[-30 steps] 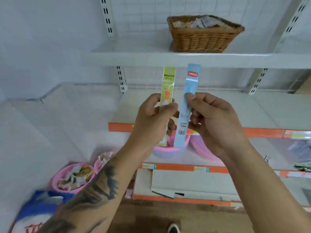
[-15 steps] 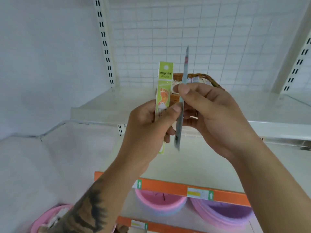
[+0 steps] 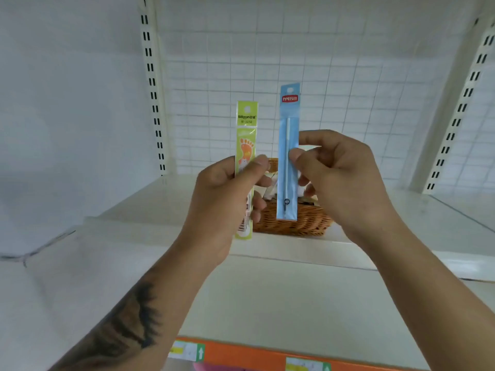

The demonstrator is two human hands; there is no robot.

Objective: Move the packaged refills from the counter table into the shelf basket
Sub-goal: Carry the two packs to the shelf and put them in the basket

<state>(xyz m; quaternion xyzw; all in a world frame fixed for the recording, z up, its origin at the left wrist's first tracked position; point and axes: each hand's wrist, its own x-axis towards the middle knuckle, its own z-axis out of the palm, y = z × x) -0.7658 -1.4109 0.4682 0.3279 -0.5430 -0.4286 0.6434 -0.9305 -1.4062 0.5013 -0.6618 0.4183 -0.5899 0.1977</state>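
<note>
Two refill packs held up in front of the basket, not yet dropped in.

L hand [image 3: 222,199] pinches green refill pack [image 3: 246,167] upright; R hand [image 3: 340,180] pinches blue refill pack [image 3: 288,151] upright, just beside it. Wicker basket [image 3: 294,223] sits on shelf [image 3: 267,290] right behind/below both grips. Risk: thin, slick packs, light fingertip hold; released short of the rim, they'd likely land on shelf.

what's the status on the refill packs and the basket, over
Left hand pinches green pack, upright. Right hand pinches blue pack, upright. Wicker basket on shelf right behind both packs. Nothing between.
</note>
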